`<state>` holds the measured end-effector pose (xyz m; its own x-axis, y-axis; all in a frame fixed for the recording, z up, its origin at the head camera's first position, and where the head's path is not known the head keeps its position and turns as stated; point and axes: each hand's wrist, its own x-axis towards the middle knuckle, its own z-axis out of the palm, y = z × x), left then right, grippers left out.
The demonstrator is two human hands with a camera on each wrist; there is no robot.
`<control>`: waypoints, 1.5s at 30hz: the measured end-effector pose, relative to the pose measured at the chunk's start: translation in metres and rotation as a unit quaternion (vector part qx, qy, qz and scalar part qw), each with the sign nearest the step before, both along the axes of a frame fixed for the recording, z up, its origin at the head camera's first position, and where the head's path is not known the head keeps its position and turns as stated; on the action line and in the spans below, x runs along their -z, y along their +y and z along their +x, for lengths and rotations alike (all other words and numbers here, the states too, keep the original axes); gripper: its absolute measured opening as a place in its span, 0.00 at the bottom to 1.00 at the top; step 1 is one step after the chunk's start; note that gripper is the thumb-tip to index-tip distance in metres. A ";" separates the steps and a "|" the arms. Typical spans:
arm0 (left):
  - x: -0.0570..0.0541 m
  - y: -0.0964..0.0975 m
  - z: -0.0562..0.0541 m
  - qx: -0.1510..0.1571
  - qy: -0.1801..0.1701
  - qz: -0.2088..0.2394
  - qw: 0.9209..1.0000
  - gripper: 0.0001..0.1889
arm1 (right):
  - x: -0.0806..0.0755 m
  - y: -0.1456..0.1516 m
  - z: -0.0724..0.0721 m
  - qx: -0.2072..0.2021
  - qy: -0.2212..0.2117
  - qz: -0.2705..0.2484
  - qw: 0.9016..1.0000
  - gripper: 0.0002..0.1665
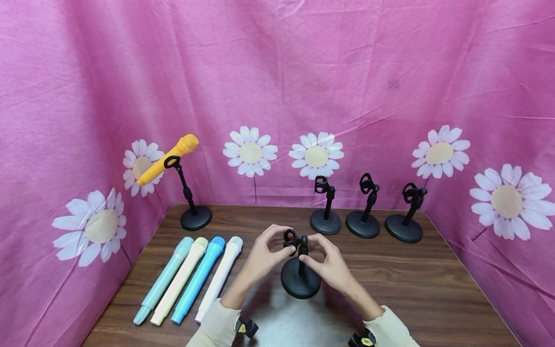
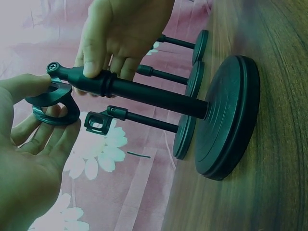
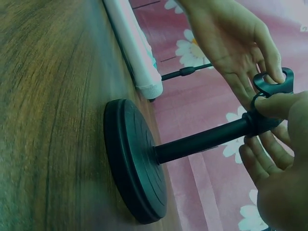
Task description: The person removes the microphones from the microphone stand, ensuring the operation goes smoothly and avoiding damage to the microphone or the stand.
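A black desktop microphone stand (image 1: 301,278) with a round base stands upright on the table between both hands. My left hand (image 1: 265,255) pinches its ring-shaped clip (image 2: 57,103) between thumb and fingers. My right hand (image 1: 331,265) grips the top of the post, just below the clip joint, with the thumb on the near side, as the left wrist view also shows. The clip ring holds no microphone. To the left lie several microphones in a row: a teal one (image 1: 164,279), a cream one (image 1: 179,280), a blue one (image 1: 198,279) and a white one (image 1: 219,278).
At the back left, a yellow microphone (image 1: 166,161) rests tilted in another stand (image 1: 196,218). Three more black stands, (image 1: 325,221) among them, line the back right of the wooden table (image 1: 416,289). A pink flowered cloth (image 1: 277,72) hangs behind and at both sides.
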<state>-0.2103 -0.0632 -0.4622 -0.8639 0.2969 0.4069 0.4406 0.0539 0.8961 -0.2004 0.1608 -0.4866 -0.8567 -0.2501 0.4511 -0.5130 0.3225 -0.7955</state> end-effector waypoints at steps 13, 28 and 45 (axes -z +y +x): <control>0.000 0.000 0.001 0.000 -0.003 0.001 1.000 0.22 | 0.003 -0.001 0.000 -0.030 -0.012 0.009 0.999 0.26; 0.000 0.000 0.002 -0.001 0.000 -0.006 1.000 0.22 | 0.005 -0.001 -0.001 0.006 -0.003 -0.002 1.000 0.23; 0.000 -0.001 0.000 0.000 -0.010 -0.004 1.000 0.22 | -0.002 0.005 0.000 -0.065 0.009 -0.017 0.998 0.25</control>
<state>-0.2098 -0.0642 -0.4618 -0.8718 0.3002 0.3871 0.4227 0.0618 0.9041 -0.2004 0.1660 -0.4849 -0.8099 -0.3425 0.4762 -0.5631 0.2264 -0.7948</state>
